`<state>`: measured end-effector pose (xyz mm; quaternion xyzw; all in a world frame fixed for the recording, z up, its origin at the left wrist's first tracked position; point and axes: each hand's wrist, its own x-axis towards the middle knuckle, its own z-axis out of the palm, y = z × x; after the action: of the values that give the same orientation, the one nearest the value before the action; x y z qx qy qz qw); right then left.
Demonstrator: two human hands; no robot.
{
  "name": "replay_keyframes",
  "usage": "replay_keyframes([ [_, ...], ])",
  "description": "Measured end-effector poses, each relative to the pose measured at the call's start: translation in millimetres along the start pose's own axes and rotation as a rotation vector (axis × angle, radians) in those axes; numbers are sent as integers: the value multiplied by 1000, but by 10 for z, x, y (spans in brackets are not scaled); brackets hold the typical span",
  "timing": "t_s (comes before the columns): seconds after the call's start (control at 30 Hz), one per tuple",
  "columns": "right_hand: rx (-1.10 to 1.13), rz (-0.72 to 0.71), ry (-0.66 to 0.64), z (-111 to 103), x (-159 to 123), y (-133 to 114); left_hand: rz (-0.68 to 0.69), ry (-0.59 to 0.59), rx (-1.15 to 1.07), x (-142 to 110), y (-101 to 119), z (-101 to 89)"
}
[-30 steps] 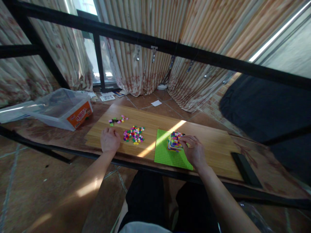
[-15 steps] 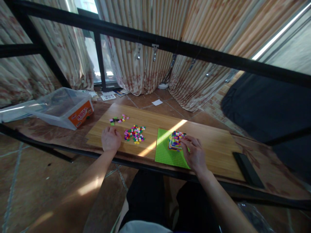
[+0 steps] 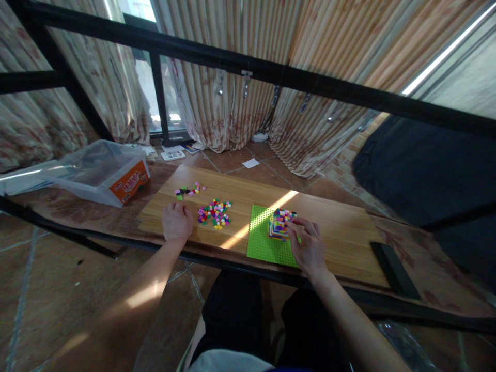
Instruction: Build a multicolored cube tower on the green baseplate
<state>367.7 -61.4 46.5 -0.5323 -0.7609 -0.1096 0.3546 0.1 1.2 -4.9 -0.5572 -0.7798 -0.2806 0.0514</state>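
Observation:
A stack of small multicoloured bricks (image 3: 281, 222) stands on a bright green baseplate (image 3: 262, 237) on a wooden board (image 3: 341, 227). My right hand (image 3: 308, 247) rests at the stack's right side, fingers curled with the tips touching it. My left hand (image 3: 176, 221) lies knuckles-up on the board, fingers curled under, just left of a loose pile of coloured bricks (image 3: 215, 214). A smaller scatter of bricks (image 3: 188, 190) lies farther back.
A clear plastic bin with an orange label (image 3: 104, 173) sits at the left on the table. A flat black object (image 3: 393, 269) lies at the board's right end. Black frame bars and curtains rise behind the table.
My right hand has drifted slightly left and nearer along the stack's side. The left hand has stayed where it was.

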Motion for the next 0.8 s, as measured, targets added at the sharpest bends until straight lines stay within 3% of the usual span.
replay_keyframes([
  [0.17, 7, 42, 47, -73, 31, -132, 9, -2, 2, -1, 7, -17],
  [0.27, 107, 55, 88, -65, 46, -365, 10, -10, 4, -6, 21, -31],
  [0.33, 204, 48, 47, 4, 42, -566, -4, -14, 2, -10, 28, -35],
  [0.5, 376, 48, -186, 415, -6, -1051, -10, -18, 5, -22, 35, -35],
  [0.63, 295, 162, -239, 818, 21, -1288, -20, -27, -5, -27, 44, -41],
  [0.8, 240, 163, -243, 1136, 135, -1407, -20, -23, -15, -30, 46, -40],
])
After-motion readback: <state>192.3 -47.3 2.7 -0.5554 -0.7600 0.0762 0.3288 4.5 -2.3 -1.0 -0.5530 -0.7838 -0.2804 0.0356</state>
